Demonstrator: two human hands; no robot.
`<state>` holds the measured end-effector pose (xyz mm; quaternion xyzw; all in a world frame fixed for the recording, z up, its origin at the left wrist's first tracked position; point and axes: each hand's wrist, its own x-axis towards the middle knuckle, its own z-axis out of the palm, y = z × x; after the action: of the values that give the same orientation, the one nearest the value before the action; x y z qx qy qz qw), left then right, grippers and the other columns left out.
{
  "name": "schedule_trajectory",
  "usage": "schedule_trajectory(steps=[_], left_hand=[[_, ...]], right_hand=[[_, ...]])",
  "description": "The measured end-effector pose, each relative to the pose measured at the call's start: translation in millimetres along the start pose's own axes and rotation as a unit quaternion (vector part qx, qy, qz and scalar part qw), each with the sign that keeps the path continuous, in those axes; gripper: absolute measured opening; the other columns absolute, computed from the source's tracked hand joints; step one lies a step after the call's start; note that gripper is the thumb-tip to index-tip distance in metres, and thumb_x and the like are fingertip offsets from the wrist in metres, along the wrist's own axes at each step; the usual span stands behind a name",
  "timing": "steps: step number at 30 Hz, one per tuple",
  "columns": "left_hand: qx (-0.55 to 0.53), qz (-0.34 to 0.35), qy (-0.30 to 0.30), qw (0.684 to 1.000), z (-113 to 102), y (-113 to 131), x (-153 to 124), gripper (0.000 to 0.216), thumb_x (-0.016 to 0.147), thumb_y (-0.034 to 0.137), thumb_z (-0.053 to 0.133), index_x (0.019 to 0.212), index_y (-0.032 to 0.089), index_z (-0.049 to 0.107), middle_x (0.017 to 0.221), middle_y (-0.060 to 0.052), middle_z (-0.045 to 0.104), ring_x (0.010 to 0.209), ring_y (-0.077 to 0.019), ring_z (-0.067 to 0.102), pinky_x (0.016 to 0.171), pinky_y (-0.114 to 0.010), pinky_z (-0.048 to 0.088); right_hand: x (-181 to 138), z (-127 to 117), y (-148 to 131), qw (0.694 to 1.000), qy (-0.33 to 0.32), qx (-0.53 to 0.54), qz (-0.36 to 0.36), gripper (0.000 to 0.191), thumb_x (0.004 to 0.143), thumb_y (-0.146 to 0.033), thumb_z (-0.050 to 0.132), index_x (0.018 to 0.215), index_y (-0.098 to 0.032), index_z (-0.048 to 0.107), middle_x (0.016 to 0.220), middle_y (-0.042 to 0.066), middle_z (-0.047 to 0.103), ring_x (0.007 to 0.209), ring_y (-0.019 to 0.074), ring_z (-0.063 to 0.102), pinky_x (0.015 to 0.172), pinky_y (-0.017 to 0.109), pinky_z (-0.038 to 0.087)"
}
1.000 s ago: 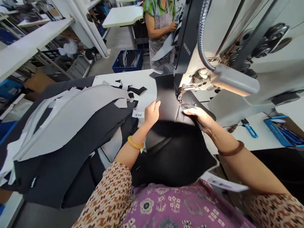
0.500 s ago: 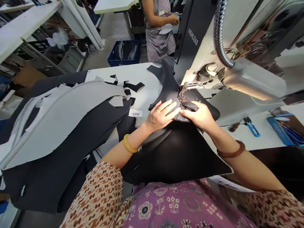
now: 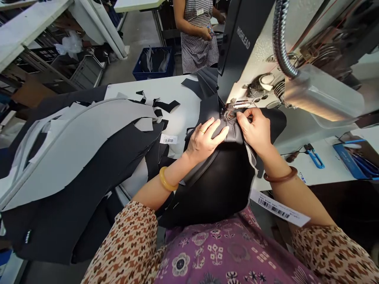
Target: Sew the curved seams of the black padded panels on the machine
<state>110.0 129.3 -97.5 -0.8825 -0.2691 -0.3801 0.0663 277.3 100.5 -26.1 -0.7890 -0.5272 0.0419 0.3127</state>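
Observation:
A black fabric piece (image 3: 219,181) lies under the presser foot (image 3: 229,110) of a sewing machine (image 3: 257,51). My left hand (image 3: 205,140) lies flat on the fabric just left of the foot, fingers stretched out and pressing down. My right hand (image 3: 256,128) sits right of the foot, fingers pinched on the fabric's folded grey edge (image 3: 233,132) close to the needle. A white barcode tag (image 3: 278,209) hangs from the fabric near my right forearm.
A large stack of grey and black cut pieces (image 3: 74,157) fills the table's left side, with small scraps (image 3: 166,105) beyond it. Blue snips (image 3: 314,156) and a blue tray (image 3: 355,157) lie at the right. Another person (image 3: 197,35) stands behind the table near a blue crate (image 3: 154,63).
Both hands moved forward toward the presser foot. My left hand went from gripping the fabric edge to lying flat on it. My right hand shifted from flat to pinching by the needle.

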Motion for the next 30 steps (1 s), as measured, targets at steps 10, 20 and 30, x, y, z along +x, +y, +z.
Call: schedule_trajectory(steps=[10, 20, 30], left_hand=[[-0.045, -0.003, 0.010, 0.999, 4, -7, 3, 0.031, 0.091, 0.022, 0.044, 0.118, 0.027, 0.060, 0.124, -0.006, 0.059, 0.122, -0.0210, 0.050, 0.097, -0.034, 0.047], [-0.081, 0.000, 0.023, 0.996, 5, -11, 4, 0.030, 0.090, 0.021, 0.046, 0.116, 0.026, 0.062, 0.123, -0.008, 0.059, 0.121, -0.0221, 0.050, 0.099, -0.036, 0.046], [-0.064, -0.001, 0.024, 0.998, 5, -12, 6, 0.029, 0.090, 0.024, 0.048, 0.115, 0.025, 0.063, 0.122, -0.008, 0.060, 0.120, -0.0219, 0.051, 0.098, -0.035, 0.048]], right_hand=[[1, 1, -3, 1.000, -0.017, -0.014, 0.011, 0.029, 0.080, -0.045, 0.046, 0.067, -0.020, 0.043, 0.059, 0.002, 0.046, 0.056, 0.0143, 0.041, 0.060, 0.027, 0.029], [3, -1, -4, 0.994, -0.055, -0.088, 0.016, 0.034, 0.085, -0.051, 0.039, 0.077, -0.019, 0.048, 0.068, 0.006, 0.053, 0.065, 0.0206, 0.049, 0.065, 0.030, 0.032], [8, 3, 0, 0.998, -0.044, -0.054, 0.001, 0.032, 0.084, -0.049, 0.041, 0.073, -0.019, 0.048, 0.069, 0.006, 0.054, 0.062, 0.0176, 0.044, 0.061, 0.028, 0.028]])
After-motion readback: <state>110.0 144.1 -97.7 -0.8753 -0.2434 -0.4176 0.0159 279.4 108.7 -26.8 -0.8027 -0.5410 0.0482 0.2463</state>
